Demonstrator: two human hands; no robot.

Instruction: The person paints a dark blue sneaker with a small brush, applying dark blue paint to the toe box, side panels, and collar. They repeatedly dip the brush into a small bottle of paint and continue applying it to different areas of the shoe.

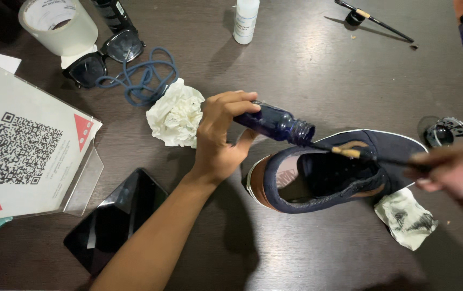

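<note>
My left hand (218,137) has its fingers (237,105) wrapped closed around the base of a small blue glass bottle (277,123), which I hold tipped nearly flat, its long axis running from my palm out toward my right, open mouth pointing at my other hand. My right hand (452,170), blurred at the picture's edge, has its fingers pinched closed on a thin brush (371,158); the brush's long axis lies almost in line with the bottle, and its tip sits right at the bottle's mouth, though I cannot tell whether it is inside. Just below both, between my hands, a navy shoe (339,172) lies on the dark table (296,64), toe toward my right hand. A crumpled white tissue (176,114) sits just beyond my left knuckles.
</note>
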